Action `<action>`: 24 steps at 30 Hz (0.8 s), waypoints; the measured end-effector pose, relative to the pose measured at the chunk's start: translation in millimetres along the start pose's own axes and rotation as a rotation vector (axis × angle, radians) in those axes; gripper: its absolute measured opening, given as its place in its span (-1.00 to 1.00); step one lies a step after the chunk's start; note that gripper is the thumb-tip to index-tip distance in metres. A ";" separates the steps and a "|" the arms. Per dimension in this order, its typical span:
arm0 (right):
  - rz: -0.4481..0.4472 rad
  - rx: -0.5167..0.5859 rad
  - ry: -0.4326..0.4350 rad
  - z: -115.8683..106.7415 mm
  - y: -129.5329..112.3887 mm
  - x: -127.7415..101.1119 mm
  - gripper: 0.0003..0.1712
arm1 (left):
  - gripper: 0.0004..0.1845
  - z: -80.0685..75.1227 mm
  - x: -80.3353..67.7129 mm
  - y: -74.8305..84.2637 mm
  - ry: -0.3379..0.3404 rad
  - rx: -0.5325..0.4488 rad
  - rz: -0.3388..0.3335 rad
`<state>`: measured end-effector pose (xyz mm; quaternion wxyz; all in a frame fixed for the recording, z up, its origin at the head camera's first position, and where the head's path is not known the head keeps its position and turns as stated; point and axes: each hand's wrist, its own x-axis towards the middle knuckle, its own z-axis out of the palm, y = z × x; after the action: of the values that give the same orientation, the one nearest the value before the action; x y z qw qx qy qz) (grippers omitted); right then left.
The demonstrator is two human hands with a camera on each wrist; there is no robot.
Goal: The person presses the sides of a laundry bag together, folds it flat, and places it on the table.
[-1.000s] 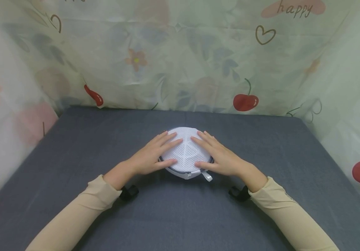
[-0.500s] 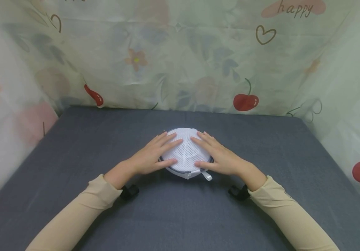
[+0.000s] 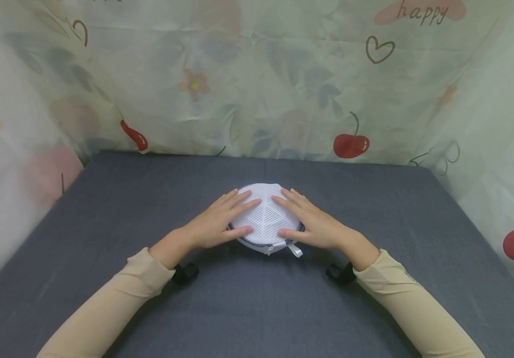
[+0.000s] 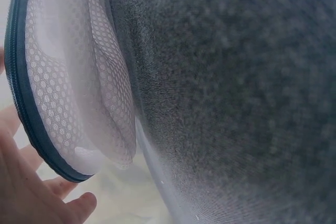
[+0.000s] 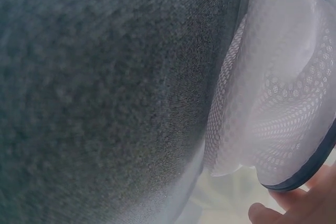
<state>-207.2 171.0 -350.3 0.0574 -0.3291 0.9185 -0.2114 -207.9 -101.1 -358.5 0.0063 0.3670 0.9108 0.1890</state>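
A round white mesh pouch (image 3: 265, 216) with a dark zipper band lies on the grey cloth table (image 3: 104, 214). My left hand (image 3: 216, 223) rests flat on its left half with straight fingers. My right hand (image 3: 312, 223) rests flat on its right half the same way. A white zipper pull (image 3: 296, 250) sticks out at the near edge. The left wrist view shows the mesh pouch (image 4: 73, 93) side-on with its dark rim, and fingertips (image 4: 79, 205) beside it. The right wrist view shows the pouch (image 5: 278, 103) and a fingertip (image 5: 262, 212).
A floral curtain with cherries (image 3: 351, 144) hangs behind and at both sides of the table. Black wrist mounts (image 3: 185, 272) sit under both beige sleeves. Bare grey cloth stretches all round the pouch.
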 end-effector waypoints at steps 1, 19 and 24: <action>0.001 0.001 -0.003 0.1 0.3 0.2 -0.14 | -0.32 0.0 0.0 -0.1 -0.003 0.000 -0.003; 0.032 0.004 -0.047 1.0 1.3 3.6 -0.13 | -0.33 3.4 1.9 -3.1 -0.040 0.005 -0.027; 0.031 0.008 -0.057 1.7 2.3 4.5 -0.13 | -0.32 4.3 2.0 -3.5 -0.050 0.006 -0.036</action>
<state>-211.6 169.1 -352.7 0.0880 -0.3204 0.9207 -0.2047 -211.0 -100.7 -363.5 0.0312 0.3550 0.9174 0.1772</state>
